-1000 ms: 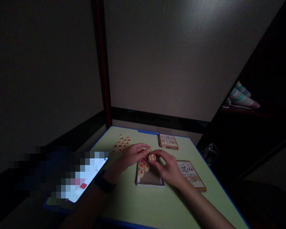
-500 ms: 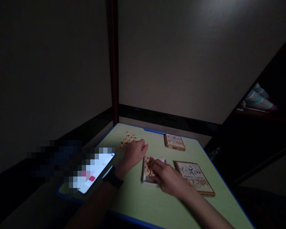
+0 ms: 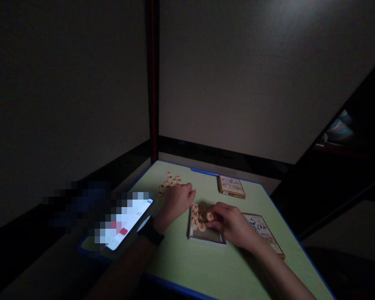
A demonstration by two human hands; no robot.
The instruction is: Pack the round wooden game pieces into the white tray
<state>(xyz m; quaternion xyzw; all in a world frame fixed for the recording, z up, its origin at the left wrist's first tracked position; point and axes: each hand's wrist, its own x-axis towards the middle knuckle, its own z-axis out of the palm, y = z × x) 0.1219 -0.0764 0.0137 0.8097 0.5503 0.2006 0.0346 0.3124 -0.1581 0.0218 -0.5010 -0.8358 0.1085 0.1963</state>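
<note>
At a dimly lit green bench [image 3: 206,266] edged in blue, a person sorts round, pale game pieces marked in red into a shallow grey tray [image 3: 206,236]. The right hand [image 3: 234,225] rests at the tray's right side, its fingers narrowed on one piece [image 3: 210,216] at the end of the cluster, which sits touching its neighbours in the far half of the tray [image 3: 197,216]. The left hand [image 3: 176,200] lies curled on the bench just beside the tray's far-left corner, fingers drawn in; whether it holds a piece cannot be told in the gloom. It sits between the tray and a loose pile of pieces [image 3: 169,182] near the far-left corner of the bench.

The step in hand appears to be settling a piece among those already placed. The next move would seem to call for the left hand to reach to the pile just beyond it, and for the near half of the tray, which looks bare, to take more.

A small printed box [image 3: 231,186] lies at the far edge, a larger printed lid [image 3: 262,227] partly under the right wrist, and a lit phone [image 3: 134,218] stands at the left, near a dark wristband [image 3: 150,234].
</note>
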